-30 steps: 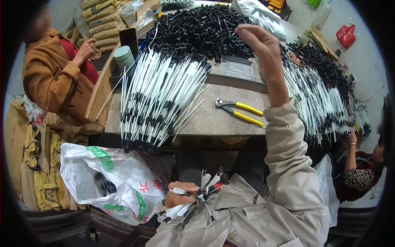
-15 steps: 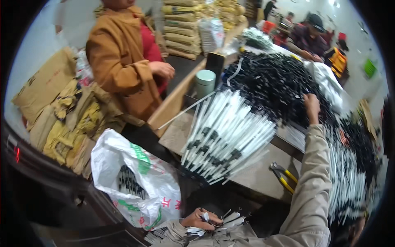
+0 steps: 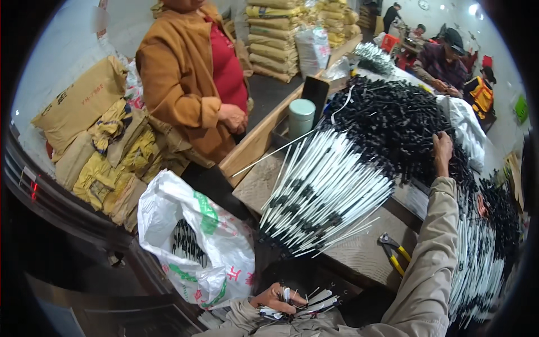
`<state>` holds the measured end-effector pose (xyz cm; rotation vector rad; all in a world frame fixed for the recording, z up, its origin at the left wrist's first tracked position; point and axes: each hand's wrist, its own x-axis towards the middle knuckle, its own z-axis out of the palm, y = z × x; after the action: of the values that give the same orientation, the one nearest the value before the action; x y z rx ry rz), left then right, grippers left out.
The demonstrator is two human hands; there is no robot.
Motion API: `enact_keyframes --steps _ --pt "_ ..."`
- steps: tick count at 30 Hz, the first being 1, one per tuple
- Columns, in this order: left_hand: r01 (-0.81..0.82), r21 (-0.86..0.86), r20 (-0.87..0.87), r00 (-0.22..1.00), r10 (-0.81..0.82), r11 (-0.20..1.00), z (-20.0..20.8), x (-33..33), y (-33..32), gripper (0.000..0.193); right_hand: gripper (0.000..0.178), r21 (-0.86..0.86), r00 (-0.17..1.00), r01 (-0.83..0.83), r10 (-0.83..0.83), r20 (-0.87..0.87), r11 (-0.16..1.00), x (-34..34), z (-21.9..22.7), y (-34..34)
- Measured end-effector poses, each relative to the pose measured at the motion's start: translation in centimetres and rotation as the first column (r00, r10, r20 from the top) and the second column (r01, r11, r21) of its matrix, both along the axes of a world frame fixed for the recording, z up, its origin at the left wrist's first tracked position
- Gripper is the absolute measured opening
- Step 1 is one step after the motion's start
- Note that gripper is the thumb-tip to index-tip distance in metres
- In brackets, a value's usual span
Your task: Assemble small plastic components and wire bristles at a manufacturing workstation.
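My left hand (image 3: 276, 297), low in the picture close to my body, is closed around a small bundle of white strips with black ends (image 3: 320, 300). My right arm reaches forward over the bench, and my right hand (image 3: 443, 149) is at the right side of a big heap of small black plastic pieces (image 3: 387, 121). Its fingers are bent down into the heap; whatever they pinch is too small to make out. A fanned pile of long white strips with black clips (image 3: 331, 191) lies between my hands on the bench.
Left of me stands an open white sack (image 3: 224, 241) holding similar strips. Yellow-handled pliers (image 3: 394, 253) lie beside my right forearm. A pale green canister (image 3: 301, 118) stands by the wooden edge board (image 3: 264, 132). More strips (image 3: 477, 258) lie far right. A co-worker in a brown jacket (image 3: 174, 73) stands left.
The whole view has shifted, so the scene sits further right and slightly lower. My right hand stays at the black heap, and my left keeps its bundle. The brown-jacketed person's hand has dropped to the waist.
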<state>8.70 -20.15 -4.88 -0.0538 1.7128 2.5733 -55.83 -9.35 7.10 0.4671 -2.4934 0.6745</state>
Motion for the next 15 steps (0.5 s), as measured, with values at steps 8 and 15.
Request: enact_keyframes --steps 8,15 --pt "-0.001 0.053 0.031 1.000 0.000 0.999 0.6 -0.3 2.2 0.038 0.061 -0.651 0.825 -0.487 0.551 -0.125 0.581 11.4 9.7 -4.3" --pt "0.046 0.117 -0.171 0.985 -0.025 0.992 -1.1 1.1 3.0 0.037 0.068 -0.722 0.236 -0.691 0.953 -0.191 0.027 33.8 13.5 -3.6"
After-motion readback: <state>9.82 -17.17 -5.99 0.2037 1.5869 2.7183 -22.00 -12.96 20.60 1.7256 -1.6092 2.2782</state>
